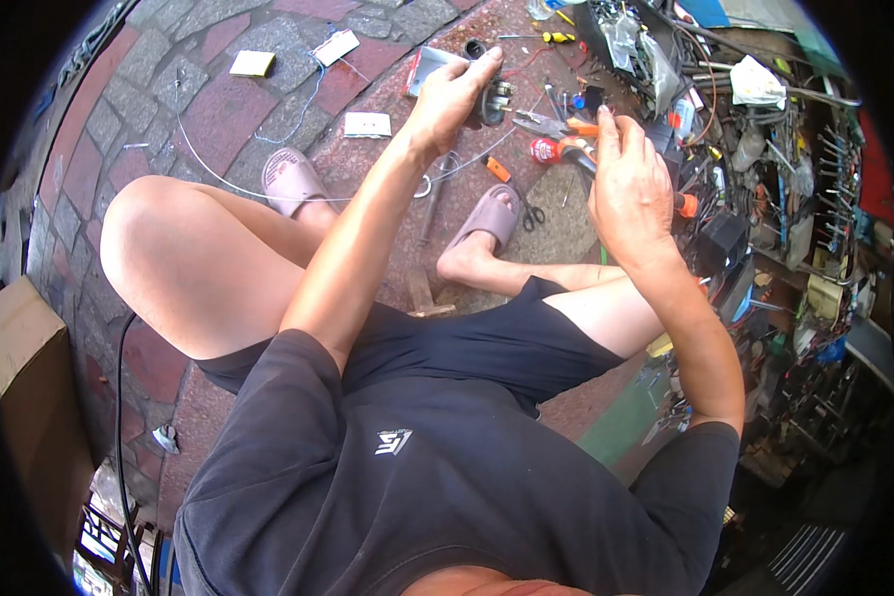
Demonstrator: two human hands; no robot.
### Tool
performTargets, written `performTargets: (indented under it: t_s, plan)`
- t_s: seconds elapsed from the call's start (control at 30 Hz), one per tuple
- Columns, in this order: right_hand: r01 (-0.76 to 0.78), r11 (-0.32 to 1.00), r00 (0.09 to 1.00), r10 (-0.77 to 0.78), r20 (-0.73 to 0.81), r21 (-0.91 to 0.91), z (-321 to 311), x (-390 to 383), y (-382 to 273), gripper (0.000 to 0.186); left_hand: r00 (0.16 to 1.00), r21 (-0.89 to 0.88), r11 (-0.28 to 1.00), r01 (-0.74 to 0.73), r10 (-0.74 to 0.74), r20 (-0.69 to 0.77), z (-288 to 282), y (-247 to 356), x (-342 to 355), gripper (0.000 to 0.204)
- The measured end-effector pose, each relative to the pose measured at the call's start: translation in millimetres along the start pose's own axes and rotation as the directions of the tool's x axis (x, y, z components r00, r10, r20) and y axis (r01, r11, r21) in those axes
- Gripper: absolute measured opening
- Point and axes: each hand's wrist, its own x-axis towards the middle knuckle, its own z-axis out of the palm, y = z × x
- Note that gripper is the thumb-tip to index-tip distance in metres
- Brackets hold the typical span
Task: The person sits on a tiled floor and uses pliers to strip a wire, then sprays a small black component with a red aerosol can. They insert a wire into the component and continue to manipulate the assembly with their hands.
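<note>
My left hand is closed around a dark round part with silvery metal posts, probably an electrical fitting; my fingers cover much of it. In my right hand is a pair of pliers with orange handles. Their metal jaws point left toward the dark part, and I cannot tell whether they touch it. Just below the pliers is a small red container. An orange-handled tool and black scissors lie on the ground between my hands and my feet.
Tools, wires and metal pieces crowd the right side. A yellow-handled screwdriver lies beyond my hands. Small white boxes and a thin pale cable rest on the stone paving. At far left stands a cardboard box near a black cord.
</note>
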Motion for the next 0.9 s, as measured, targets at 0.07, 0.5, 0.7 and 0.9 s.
performTargets:
  t_s: [0.07,0.5,0.7,0.9]
  plan:
    - [0.001,1.000,1.000,-0.001,0.005,-0.003,0.2,1.6,-1.0,0.051,1.000,0.000,1.000,-0.023,0.023,0.004,-1.1,-2.3,2.0,0.055]
    - [0.016,0.997,0.999,-0.019,-0.039,-0.069,1.6,2.1,0.3,0.041,0.999,0.071,0.997,-0.038,0.038,0.007,-0.3,-9.5,4.8,0.056]
    - [0.024,0.996,0.999,-0.028,-0.046,-0.091,2.9,2.0,1.3,0.036,1.000,0.074,0.997,-0.013,0.013,0.002,1.8,-7.4,1.9,0.057]
    - [0.003,0.997,1.000,-0.005,-0.027,-0.081,4.7,2.0,0.9,0.030,1.000,0.096,0.995,-0.019,0.018,0.005,2.7,-8.5,2.0,0.056]
